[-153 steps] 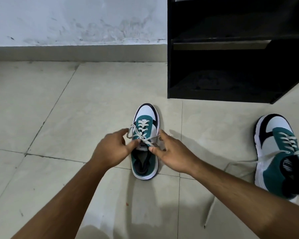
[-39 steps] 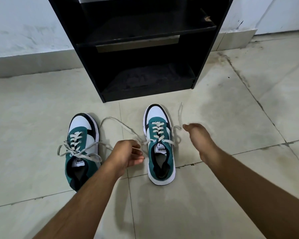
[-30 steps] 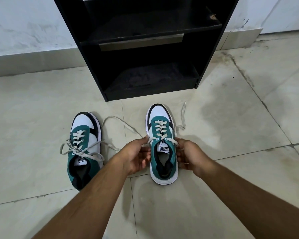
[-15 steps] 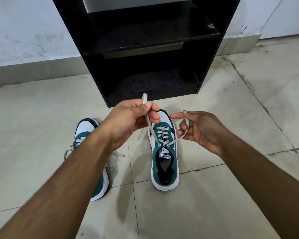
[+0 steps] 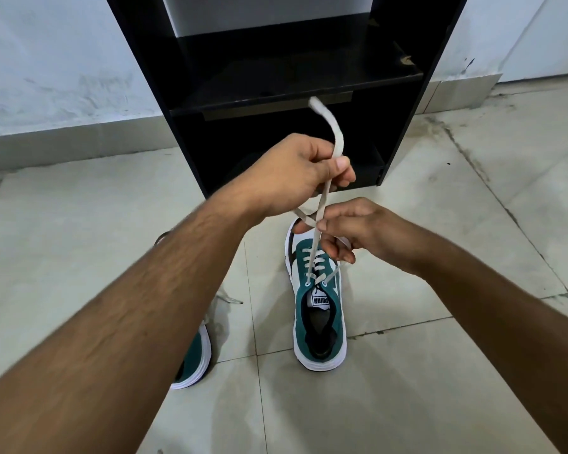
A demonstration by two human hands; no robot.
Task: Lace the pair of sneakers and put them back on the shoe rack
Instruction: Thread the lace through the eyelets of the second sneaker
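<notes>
A teal, white and black sneaker [image 5: 320, 319] stands on the tiled floor with its toe toward the black shoe rack [image 5: 286, 93]. Its grey lace [image 5: 335, 132] is pulled up above the eyelets, and the two ends cross over the toe. My left hand [image 5: 295, 172] pinches one end, which sticks up past my fingers. My right hand [image 5: 358, 231] pinches the lace at the crossing, lower and to the right. The second sneaker [image 5: 192, 358] sits to the left, mostly hidden under my left forearm; only its heel shows.
The rack has two open dark shelves and stands against a white wall [image 5: 63, 67] with a tiled skirting. Pale floor tiles [image 5: 440, 371] with dark grout lines spread all around the shoes.
Both hands have risen and come together over the toe. The lace ends, held apart half a second ago, now cross between my hands. My view has moved closer.
</notes>
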